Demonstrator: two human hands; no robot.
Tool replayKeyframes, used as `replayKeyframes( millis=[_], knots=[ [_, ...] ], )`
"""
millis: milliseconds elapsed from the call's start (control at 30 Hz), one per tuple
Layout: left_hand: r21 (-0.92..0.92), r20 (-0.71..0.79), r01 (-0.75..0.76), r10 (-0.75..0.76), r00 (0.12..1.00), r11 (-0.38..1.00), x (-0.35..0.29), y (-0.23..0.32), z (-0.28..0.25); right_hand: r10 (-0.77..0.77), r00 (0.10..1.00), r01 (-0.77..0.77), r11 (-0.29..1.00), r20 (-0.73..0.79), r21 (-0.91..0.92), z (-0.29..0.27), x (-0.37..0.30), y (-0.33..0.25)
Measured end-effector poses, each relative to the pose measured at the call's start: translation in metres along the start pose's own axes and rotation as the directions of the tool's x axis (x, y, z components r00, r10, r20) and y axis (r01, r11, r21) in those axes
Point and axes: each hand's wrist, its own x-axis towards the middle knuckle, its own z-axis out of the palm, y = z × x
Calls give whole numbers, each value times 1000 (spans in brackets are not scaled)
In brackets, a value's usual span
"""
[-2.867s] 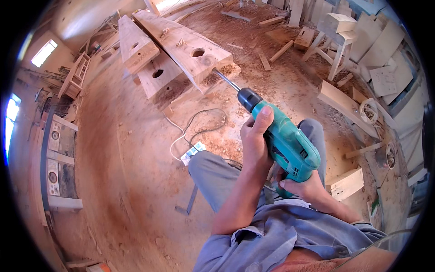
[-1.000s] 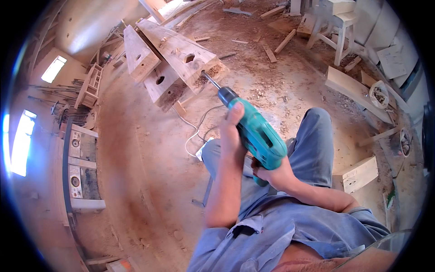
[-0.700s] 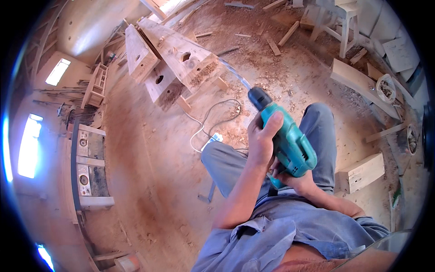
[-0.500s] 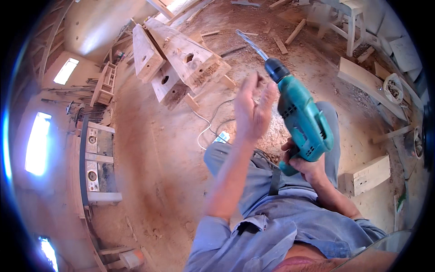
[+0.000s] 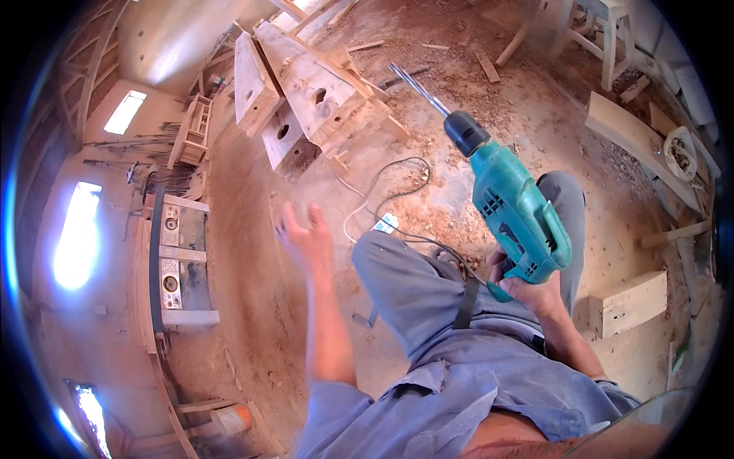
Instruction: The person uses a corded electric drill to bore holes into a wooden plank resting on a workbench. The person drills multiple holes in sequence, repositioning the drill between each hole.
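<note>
Drill [image 5: 508,174] right of frame centre, bit [image 5: 421,90] pointing toward upper centre, clasped in right grip [image 5: 537,294]; left grip [image 5: 307,240] spread and empty, left of centre. Step, by judgement: drill held clear of holed timber [image 5: 302,65], upper centre. Probably needed next: left-hand support for aiming. Appearance: teal body, black chuck [image 5: 466,133].

Teal drill [image 5: 520,210] — black chuck [image 5: 466,134] — grey-blue trousers [image 5: 394,279]

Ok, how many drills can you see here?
1: a green drill in the right hand, its bit to the right of the wood beams. Others could be hidden among the clutter.
</note>
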Motion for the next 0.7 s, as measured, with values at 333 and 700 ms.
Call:
replayKeyframes(
  millis=[333, 700],
  knots=[
    [-685, -143, -658, 829, 541, 312, -34, 208, -45, -115, 993, 116, 964, 17, -241, 18, -3, 0],
    [-691, -162, -684, 872, 462, 234, 1, 200, -18, 171, 985, -167, 967, 3, -190, 35, 6, -11]
  ],
)
